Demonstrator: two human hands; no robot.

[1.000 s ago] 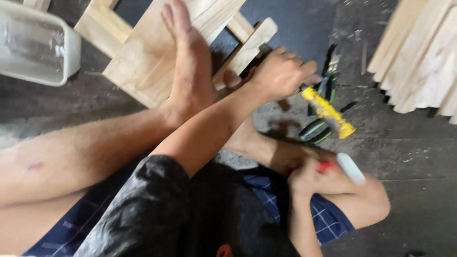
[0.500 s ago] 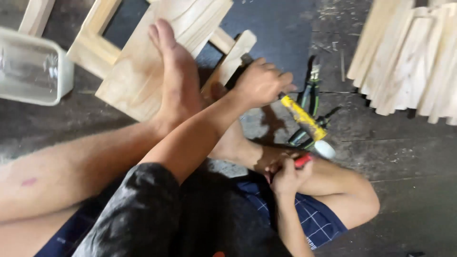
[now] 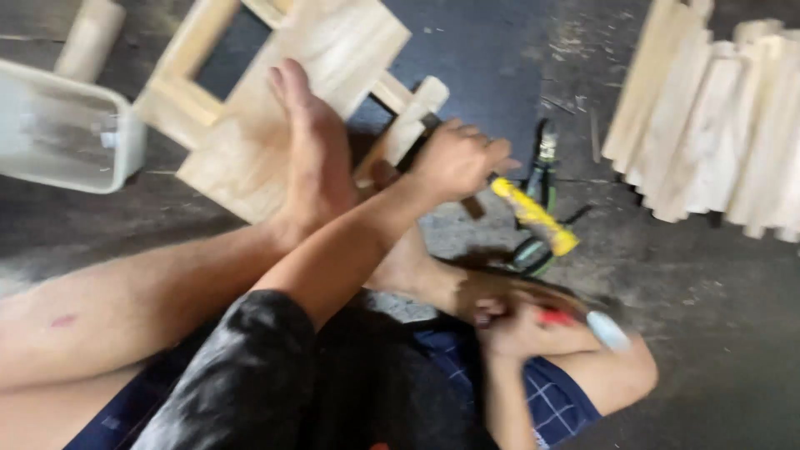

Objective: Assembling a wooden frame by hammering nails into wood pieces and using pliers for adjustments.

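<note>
My left hand (image 3: 458, 158) reaches across my legs and is closed on what looks like a yellow-handled tool (image 3: 533, 217), its dark end against a pale wooden frame (image 3: 333, 50). My bare foot (image 3: 308, 158) presses on the frame's flat board. By my bent knee, my right hand (image 3: 517, 329) is blurred and grips a red and white object (image 3: 583, 321).
Green-handled pliers (image 3: 537, 179) lie on the dark floor beside the yellow handle. A stack of pale wooden slats (image 3: 717, 125) stands at the right. A clear plastic tub (image 3: 67, 133) sits at the left, with a wooden dowel (image 3: 87, 37) beyond it.
The view has shifted slightly. My left hand keeps its grip by the frame. My right hand with the red and white object has moved a little beside my knee.
</note>
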